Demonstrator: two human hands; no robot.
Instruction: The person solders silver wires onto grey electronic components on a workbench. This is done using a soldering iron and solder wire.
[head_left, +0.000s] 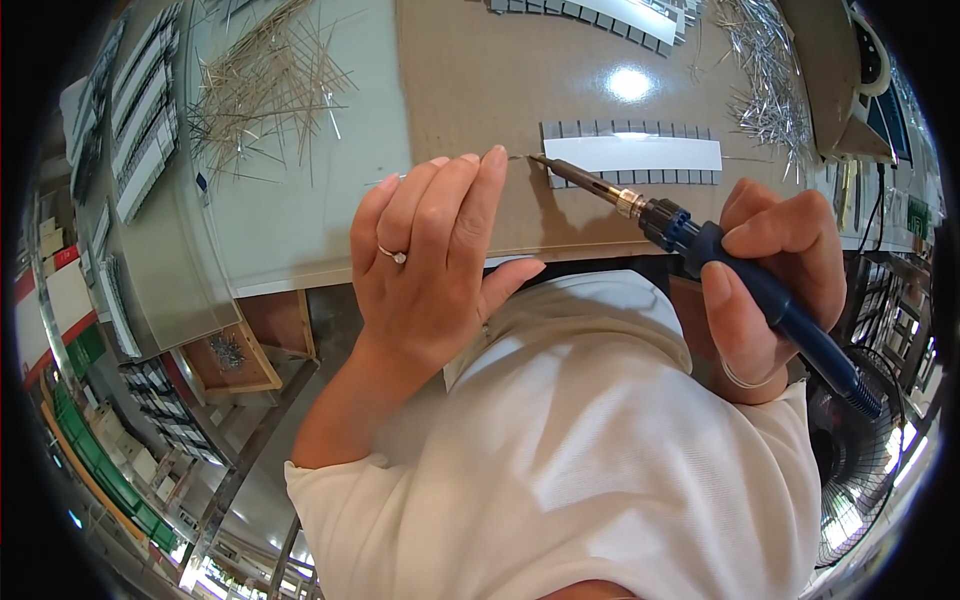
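Observation:
My right hand [775, 265] is closed around the dark blue handle of a soldering iron [655, 218]. The iron points left, its tip at the left end of a row of narrow grey pieces [630, 128] with a white strip [635, 154] lying along its middle. Fingers stretched forward, my left hand [425, 225] lies low over the brown board, thumb apart. Its index fingertip is beside the iron's tip, at a thin wire [518, 157] that shows between them. Whether the fingertips press on the wire is hidden from above.
Loose thin wires [270, 90] lie in a heap at the far left; a silvery heap [770, 85] sits at the far right. Another row of pieces [600, 18] is at the back. Several striped strips [148, 120] line the left. A fan [855, 450] stands at lower right.

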